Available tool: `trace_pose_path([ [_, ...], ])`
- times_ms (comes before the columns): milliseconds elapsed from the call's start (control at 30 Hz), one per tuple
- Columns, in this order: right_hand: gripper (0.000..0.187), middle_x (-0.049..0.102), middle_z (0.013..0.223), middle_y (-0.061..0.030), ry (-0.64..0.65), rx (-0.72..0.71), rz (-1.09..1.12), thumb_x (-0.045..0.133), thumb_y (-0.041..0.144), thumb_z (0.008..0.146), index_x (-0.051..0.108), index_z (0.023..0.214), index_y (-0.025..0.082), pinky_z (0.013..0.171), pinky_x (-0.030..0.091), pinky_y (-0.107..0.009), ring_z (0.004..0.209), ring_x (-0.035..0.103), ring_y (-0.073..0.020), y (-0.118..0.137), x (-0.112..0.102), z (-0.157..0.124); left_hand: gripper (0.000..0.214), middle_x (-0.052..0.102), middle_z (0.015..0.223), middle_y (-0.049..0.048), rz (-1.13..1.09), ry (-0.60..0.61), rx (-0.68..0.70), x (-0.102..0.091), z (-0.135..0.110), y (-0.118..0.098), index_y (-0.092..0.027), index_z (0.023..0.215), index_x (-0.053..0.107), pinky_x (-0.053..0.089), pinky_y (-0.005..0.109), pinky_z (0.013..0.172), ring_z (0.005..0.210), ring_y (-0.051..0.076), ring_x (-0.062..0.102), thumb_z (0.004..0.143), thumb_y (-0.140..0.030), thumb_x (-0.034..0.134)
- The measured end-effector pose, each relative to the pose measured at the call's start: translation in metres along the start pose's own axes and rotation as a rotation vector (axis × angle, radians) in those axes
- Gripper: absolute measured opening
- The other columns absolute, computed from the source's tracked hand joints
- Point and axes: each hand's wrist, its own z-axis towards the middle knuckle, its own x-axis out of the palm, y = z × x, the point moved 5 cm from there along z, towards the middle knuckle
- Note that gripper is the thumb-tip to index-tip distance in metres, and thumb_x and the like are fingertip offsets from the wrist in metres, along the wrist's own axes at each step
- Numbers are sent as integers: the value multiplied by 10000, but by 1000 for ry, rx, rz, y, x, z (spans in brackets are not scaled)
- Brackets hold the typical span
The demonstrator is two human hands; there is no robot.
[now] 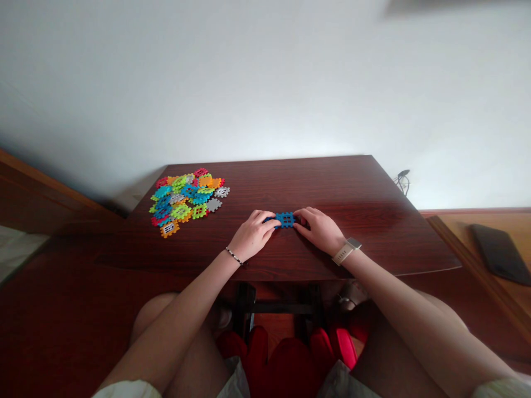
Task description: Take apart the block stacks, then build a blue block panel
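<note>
Blue interlocking plastic tiles (285,219) lie flat on the dark wooden table (357,210), joined in a short row. My left hand (253,233) is curled over their left end, fingers pinched on them. My right hand (319,228), with a watch on its wrist, grips their right end the same way. Part of the row is hidden under my fingers. A pile of loose coloured tiles (186,200), in green, orange, red, blue and grey, lies at the table's far left, well apart from both hands.
A white wall stands right behind the table. A dark flat device (500,253) lies on a lighter wooden surface at the right. A black cable (402,179) hangs past the table's far right corner. Red slippers (290,356) sit on the floor between my knees.
</note>
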Motion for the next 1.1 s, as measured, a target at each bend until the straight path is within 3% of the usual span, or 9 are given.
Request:
trace_pose_path([
  [200,190,686,952,-58,-5,-3,5,704,274,1012,707,1192,214,812,498,-358,896,648,-250,0,0,-1,232,706,1295,74,-24,-4,-24,2,1,3,-256,1190,765,628,447,1026,1214,266,614,1050,-148,617],
  [400,179,687,958,-57,-20,-13,1,700,273,1013,702,1183,216,812,501,-360,886,643,-248,0,0,-1,355,691,1287,103,23,-2,7,3,1,-2,-238,1369,699,608,494,1067,1190,279,607,1057,-131,567],
  [733,176,675,947,-50,-16,-12,-9,703,271,1019,698,1184,212,814,496,-363,883,637,-249,1,1,0,318,681,1235,96,45,16,5,2,7,-4,-231,1273,722,595,462,1061,1187,278,595,1022,-101,578],
  [933,178,678,943,-50,-17,-14,-10,703,279,1017,699,1184,217,807,490,-360,884,635,-250,1,1,-1,435,635,1271,138,88,54,-4,6,7,-3,-170,1441,615,566,504,1080,1159,305,570,1018,-110,536],
  [1100,171,672,925,-46,-20,-10,-15,699,282,1017,700,1173,213,804,489,-362,871,629,-248,1,1,0,439,633,1283,146,104,64,9,7,9,-4,-161,1445,628,564,509,1094,1176,309,561,1026,-111,507],
])
